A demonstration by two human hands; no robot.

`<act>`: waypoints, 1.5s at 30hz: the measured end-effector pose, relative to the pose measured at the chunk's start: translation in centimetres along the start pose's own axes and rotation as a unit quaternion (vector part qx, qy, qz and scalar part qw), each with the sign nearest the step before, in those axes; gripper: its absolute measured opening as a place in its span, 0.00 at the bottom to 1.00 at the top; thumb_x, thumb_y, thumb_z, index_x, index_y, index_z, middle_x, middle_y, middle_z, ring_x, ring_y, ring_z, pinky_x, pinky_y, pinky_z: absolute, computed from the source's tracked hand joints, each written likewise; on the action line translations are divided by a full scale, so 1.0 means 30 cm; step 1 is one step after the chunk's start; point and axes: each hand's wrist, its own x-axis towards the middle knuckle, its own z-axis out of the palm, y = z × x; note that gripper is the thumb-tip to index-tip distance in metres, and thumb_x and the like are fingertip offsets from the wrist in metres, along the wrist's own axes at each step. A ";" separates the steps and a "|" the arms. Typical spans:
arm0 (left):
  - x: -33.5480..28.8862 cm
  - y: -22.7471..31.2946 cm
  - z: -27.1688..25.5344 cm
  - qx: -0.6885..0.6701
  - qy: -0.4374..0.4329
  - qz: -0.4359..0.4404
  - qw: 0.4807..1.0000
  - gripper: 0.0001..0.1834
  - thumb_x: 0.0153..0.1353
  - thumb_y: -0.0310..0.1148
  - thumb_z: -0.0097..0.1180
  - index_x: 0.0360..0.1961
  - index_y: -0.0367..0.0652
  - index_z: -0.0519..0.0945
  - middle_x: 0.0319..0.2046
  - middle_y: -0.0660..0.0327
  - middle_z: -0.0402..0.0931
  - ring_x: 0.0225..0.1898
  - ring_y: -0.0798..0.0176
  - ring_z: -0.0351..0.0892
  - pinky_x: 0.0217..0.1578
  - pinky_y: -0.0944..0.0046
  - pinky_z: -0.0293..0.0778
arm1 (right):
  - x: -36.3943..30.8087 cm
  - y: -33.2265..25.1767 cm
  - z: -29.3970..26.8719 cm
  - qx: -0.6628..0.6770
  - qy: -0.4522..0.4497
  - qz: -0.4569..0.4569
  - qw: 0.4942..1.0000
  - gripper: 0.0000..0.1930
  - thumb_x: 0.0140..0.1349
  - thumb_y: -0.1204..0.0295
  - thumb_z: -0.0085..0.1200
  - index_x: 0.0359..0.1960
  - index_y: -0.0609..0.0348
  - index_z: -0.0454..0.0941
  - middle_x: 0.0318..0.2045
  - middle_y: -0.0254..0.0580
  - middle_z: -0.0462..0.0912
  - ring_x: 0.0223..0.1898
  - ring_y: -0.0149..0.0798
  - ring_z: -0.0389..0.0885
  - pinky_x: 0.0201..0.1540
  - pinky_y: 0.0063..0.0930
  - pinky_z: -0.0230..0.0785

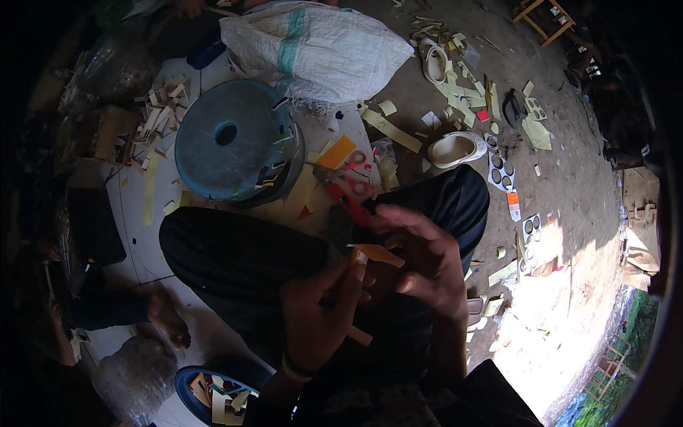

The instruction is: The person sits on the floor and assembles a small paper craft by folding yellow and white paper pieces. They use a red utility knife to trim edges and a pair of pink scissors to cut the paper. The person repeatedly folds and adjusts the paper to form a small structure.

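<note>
Above my lap, my left hand [320, 313] pinches a small orange-brown piece of folded paper or card [380, 254] between thumb and fingers. The lower end of a brownish strip [360, 336] sticks out beneath that hand; whether it belongs to the same piece I cannot tell. Just right of the paper, my right hand [430, 267] is held with fingers curved and spread apart, gripping nothing visible. Beyond my knees lie red-handled scissors [356, 174], beside an orange card [336, 152] and a red object [345, 205] by my right knee.
A round blue plastic tub [206, 153], upside down, stands ahead on the left. Behind it lies a white sack [341, 53]. White shoes [459, 149] and paper scraps litter the floor to the right. A blue basin [183, 384] holds card pieces at lower left, near another person's foot [169, 322].
</note>
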 end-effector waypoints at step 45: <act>0.010 0.033 0.020 0.147 -0.004 0.142 0.979 0.12 0.70 0.33 0.64 0.50 0.40 0.88 0.17 0.55 0.77 0.17 0.57 0.80 0.20 0.61 0.71 | -0.019 0.090 0.019 -0.176 0.150 -0.186 0.955 0.15 0.47 0.87 0.72 0.38 0.61 0.91 0.38 0.39 0.89 0.44 0.38 0.84 0.49 0.31 0.77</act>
